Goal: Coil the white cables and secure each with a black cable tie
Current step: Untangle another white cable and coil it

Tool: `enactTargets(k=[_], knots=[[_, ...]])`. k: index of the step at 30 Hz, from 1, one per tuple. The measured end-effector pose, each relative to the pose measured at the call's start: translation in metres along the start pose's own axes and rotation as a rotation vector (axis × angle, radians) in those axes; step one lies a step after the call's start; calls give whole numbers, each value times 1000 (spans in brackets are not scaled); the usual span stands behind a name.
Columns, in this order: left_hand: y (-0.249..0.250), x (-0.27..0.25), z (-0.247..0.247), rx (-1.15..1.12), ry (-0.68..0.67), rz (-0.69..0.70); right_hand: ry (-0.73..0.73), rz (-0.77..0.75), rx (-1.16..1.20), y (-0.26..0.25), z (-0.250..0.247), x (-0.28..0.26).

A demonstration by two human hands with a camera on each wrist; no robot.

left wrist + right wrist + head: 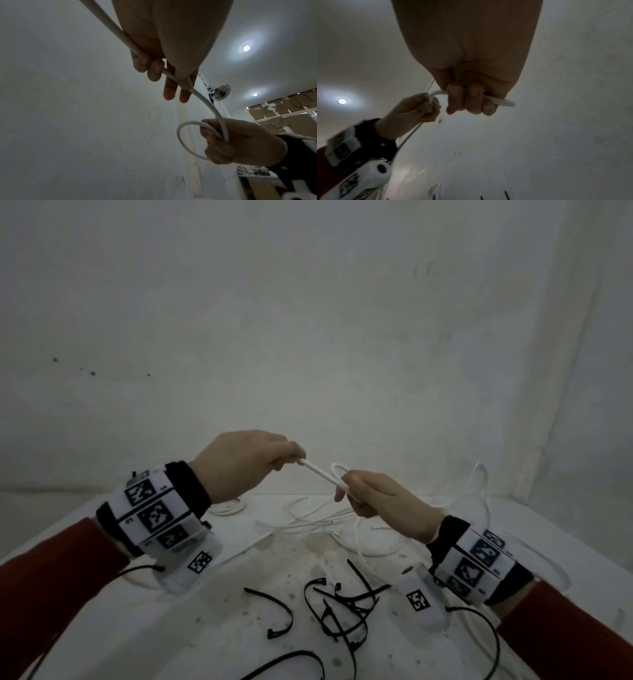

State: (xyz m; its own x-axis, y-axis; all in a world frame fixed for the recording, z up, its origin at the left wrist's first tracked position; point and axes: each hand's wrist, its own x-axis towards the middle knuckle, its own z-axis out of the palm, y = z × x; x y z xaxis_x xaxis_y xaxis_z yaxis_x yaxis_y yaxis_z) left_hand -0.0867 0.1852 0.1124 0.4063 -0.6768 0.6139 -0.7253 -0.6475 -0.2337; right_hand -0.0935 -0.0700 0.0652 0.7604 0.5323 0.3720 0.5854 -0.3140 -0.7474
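Note:
Above the table, both hands hold one white cable (318, 470) between them. My left hand (291, 455) grips the cable with curled fingers; in the left wrist view the cable (202, 100) runs through the left hand (164, 75) and bends down to the right hand (223, 142). My right hand (349, 491) pinches a small loop (337, 469) of the same cable, and the rest trails down to the table. In the right wrist view the right hand's fingers (471, 100) curl round the cable (503, 102). Several black cable ties (342, 607) lie on the table in front of me.
More loose white cables (308, 522) lie tangled on the white stained tablecloth (205, 628), and a small coil (227, 506) sits behind my left wrist. More cable (479, 484) loops up at the right. A pale wall stands close behind the table.

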Motion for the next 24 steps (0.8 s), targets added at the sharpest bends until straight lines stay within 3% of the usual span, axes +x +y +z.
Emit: enactTargets(k=[5, 11, 15, 18, 24], knots=[[1, 16, -7, -51, 59, -17, -21, 2, 53, -20, 10, -2], [-9, 22, 7, -277, 122, -124, -11, -123, 644, -19, 8, 3], [-1, 22, 12, -431, 182, -141, -91, -197, 807, -14, 10, 3], [4, 18, 14, -456, 190, -182, -87, -236, 921, -17, 6, -1], [-15, -1, 39, -446, 205, -299, -131, -413, 1444, -26, -23, -6]])
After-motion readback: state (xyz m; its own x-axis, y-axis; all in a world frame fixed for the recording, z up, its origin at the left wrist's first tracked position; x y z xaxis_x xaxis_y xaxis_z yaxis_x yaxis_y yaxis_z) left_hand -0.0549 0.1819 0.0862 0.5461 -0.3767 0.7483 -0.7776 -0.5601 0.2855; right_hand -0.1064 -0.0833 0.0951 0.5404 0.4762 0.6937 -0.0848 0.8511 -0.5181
